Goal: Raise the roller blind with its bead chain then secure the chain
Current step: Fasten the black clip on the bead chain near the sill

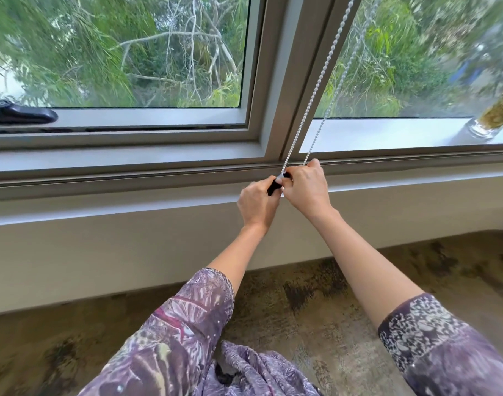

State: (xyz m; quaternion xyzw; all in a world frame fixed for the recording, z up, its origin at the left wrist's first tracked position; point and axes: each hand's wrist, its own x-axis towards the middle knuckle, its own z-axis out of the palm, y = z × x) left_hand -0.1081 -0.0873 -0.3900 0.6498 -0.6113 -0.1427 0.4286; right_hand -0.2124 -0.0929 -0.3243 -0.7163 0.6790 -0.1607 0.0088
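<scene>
A white bead chain (316, 84) runs in two strands from the top of the view down along the grey window mullion (287, 81) to the sill. Both my hands meet at its lower end. My left hand (257, 202) grips a small black piece (273, 186) at the bottom of the chain, against the sill. My right hand (307, 190) pinches the chain strands just above that piece. The roller blind itself is out of view, and both panes are uncovered.
A black window handle (19, 114) lies on the left frame. A glass jar (490, 121) with dried plants stands on the right sill. Below the sill runs a pale wall (130, 247), then mottled carpet (316, 324). Trees fill the glass.
</scene>
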